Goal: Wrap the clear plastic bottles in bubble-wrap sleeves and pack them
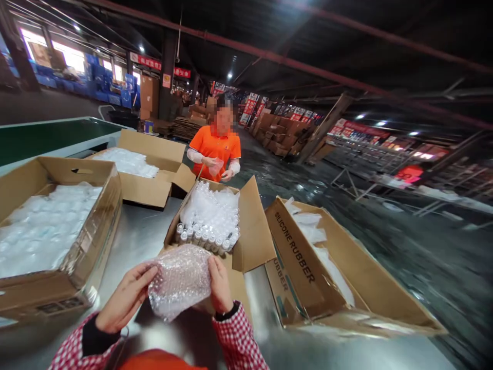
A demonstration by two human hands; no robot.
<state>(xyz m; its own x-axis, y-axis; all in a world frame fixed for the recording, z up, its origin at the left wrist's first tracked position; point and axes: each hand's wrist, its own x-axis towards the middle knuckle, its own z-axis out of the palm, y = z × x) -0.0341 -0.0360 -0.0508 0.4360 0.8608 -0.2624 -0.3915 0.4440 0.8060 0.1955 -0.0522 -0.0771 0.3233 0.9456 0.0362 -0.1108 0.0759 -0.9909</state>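
Between my two hands is a bubble wrap bag, clear and slightly pinkish, held above the metal table. My left hand pinches its left edge between thumb and fingers. At the right edge, my right hand grips it with the thumb in front; the other fingers are mostly behind the wrap. Whether anything is inside the bag, I cannot tell. Just beyond it stands an open cardboard box holding rows of small clear bottles with bubble wrap over the far ones.
On the left is a box full of wrapped items, with another open box behind it. A "SILICONE RUBBER" box with white bags stands right. Across the table a person in orange handles clear wrap. A green conveyor runs far left.
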